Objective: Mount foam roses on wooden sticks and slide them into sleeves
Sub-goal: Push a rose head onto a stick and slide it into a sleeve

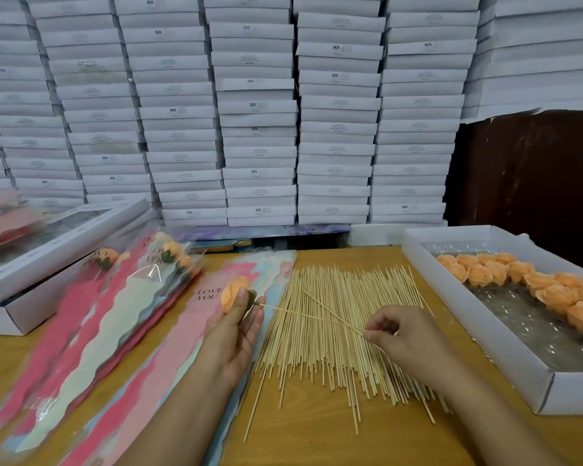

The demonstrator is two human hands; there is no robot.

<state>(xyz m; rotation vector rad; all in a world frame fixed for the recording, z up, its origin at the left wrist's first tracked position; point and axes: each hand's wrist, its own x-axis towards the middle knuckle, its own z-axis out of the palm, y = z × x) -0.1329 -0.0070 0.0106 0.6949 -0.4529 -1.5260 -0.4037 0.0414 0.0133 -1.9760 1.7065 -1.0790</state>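
The rose (235,293) is pale orange with a dark green base. The sticks (337,331) are pale yellow wood. The sleeves (169,351) carry wavy bands of pink, cream and light blue. The boxes (256,112) are white, and the table (317,442) is yellowish brown.

Both forearms are bare, with no sleeve reaching down to the wrist. The left hand (237,326) wears no glove, ring or watch that can be seen. The right hand (396,332) is also without glove; its nails are short and without polish
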